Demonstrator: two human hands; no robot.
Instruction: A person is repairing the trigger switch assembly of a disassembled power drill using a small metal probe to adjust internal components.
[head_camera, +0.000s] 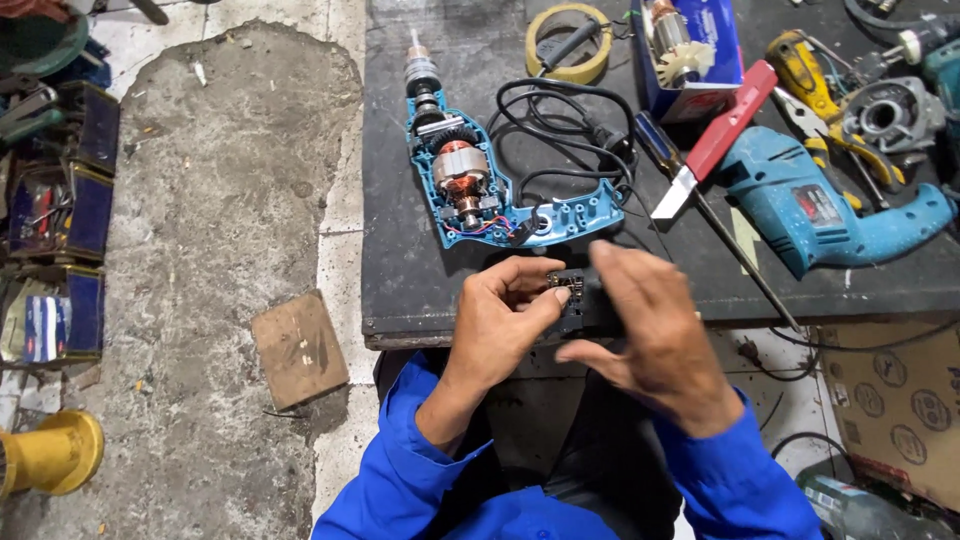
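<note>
Both hands meet at the near edge of a dark tabletop (420, 290), seen from above. On the left, the left hand (500, 315) pinches a small black switch block (570, 300) between thumb and fingertips, its fingers closed on the part. On the right, the right hand (650, 340) curls over the other side of the same block, fingers wrapped around it, so much of the part is hidden; it looks like a switch with small metal contacts, though the view is too partial to be sure. Blue sleeves (420, 470) cover both forearms.

Going left to right across the scene: on the concrete floor at far left stand stacked blue boxes (85, 210), a yellow funnel-shaped object (50, 455) and a flat wooden piece (300, 348). On the tabletop just beyond the hands lies an opened blue drill (470, 190), its copper-wound motor exposed, with a black cord (560, 130) looped beside it. Behind that sits a roll of yellow tape (570, 42). Farther right are a blue box holding a motor part (690, 50), a red-handled tool (715, 135), a second, closed blue drill (820, 210) and yellow-handled pliers (815, 85).
</note>
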